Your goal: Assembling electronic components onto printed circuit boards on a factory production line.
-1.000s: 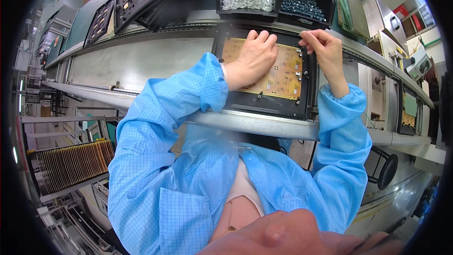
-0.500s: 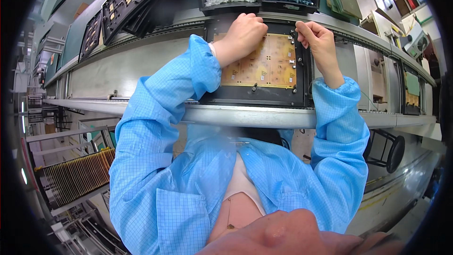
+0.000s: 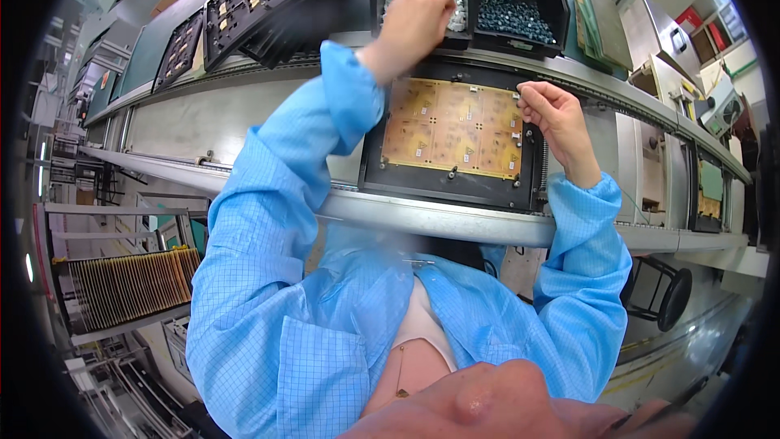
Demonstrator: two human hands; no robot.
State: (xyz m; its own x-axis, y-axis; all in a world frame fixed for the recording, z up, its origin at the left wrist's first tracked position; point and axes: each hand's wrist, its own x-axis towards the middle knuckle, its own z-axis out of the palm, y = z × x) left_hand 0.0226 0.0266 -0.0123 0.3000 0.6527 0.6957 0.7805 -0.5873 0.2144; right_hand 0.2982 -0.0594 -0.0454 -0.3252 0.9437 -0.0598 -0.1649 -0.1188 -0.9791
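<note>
A yellow-brown circuit board (image 3: 445, 132) lies in a black carrier frame (image 3: 406, 181) in front of me. My right hand (image 3: 557, 123) is closed in a pinch at the board's upper right edge, its thumb and finger on a small white connector (image 3: 517, 97). Another white connector (image 3: 517, 136) sits lower on that edge, and one more stands near the top edge. Over a black bin (image 3: 422, 39) of small white parts, my left hand (image 3: 414, 23) has its fingers curled down among the pieces. What those fingertips hold is hidden.
Beside the white parts stands a black bin of dark blue parts (image 3: 512, 16). Black trays with cream pieces (image 3: 256, 0) lean at the far left. Metal rails (image 3: 439, 220) run along the bench front and back. Green sheets (image 3: 597, 28) stand at the right.
My left hand has moved from above the board up to the bin of white parts. My right hand has come down along the board's right edge to a connector. The view has shifted slightly.
</note>
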